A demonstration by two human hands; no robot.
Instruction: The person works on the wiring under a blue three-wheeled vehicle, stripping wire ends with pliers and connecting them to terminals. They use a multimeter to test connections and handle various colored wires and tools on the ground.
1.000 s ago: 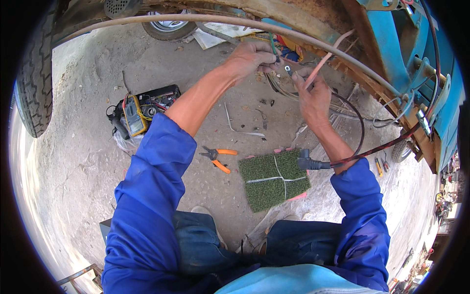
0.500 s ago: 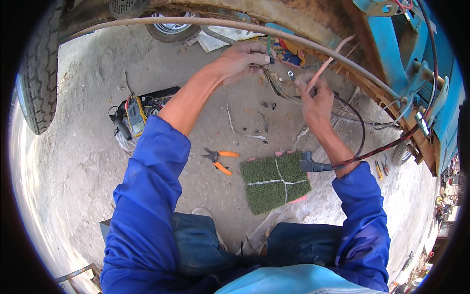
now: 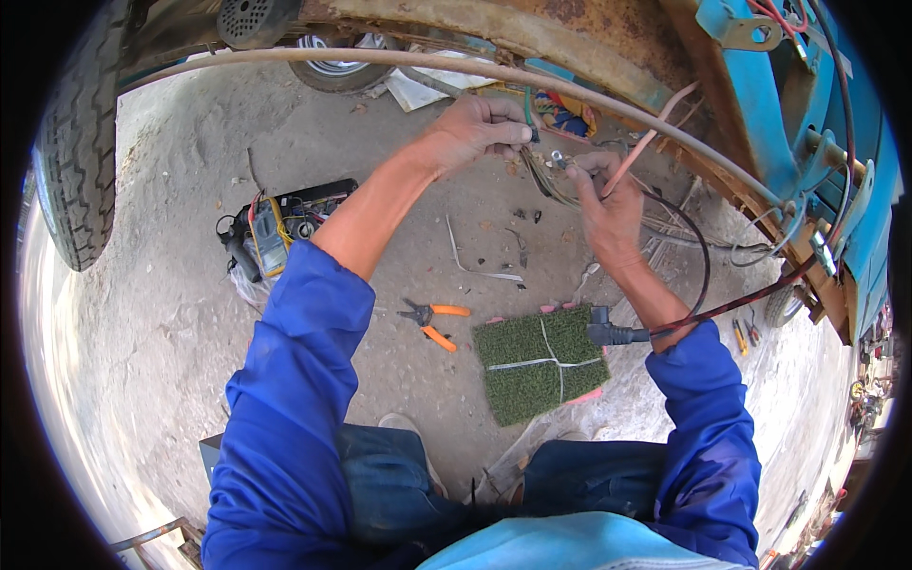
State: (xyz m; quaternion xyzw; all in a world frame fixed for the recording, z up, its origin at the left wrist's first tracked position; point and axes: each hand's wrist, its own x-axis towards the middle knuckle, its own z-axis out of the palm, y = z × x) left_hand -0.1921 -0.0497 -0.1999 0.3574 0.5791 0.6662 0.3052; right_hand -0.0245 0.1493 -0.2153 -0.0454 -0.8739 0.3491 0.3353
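My left hand (image 3: 489, 133), fingers curled, pinches the dark end of a green wire (image 3: 528, 108) below the rusty vehicle frame. Just right of it, my right hand (image 3: 603, 199) grips a cable with a silver ring terminal (image 3: 559, 158), its tip pointing toward the left hand without touching it. A pink cable (image 3: 646, 142) runs across the right fingers. A bundle of loose wires (image 3: 546, 180) lies between and below the hands. A dark cable with an angled black plug (image 3: 617, 334) crosses my right forearm.
On the concrete lie orange-handled pliers (image 3: 442, 339), a yellow multimeter (image 3: 273, 242) in a black case, a square of artificial turf (image 3: 532, 394) and small tools (image 3: 740, 337). The rusty frame (image 3: 570, 28) and blue metalwork (image 3: 760, 76) span above; a tyre (image 3: 76, 180) stands at left.
My left hand has shifted a little left, away from the ring terminal, since a second ago. The whole scene sits slightly lower in the picture.
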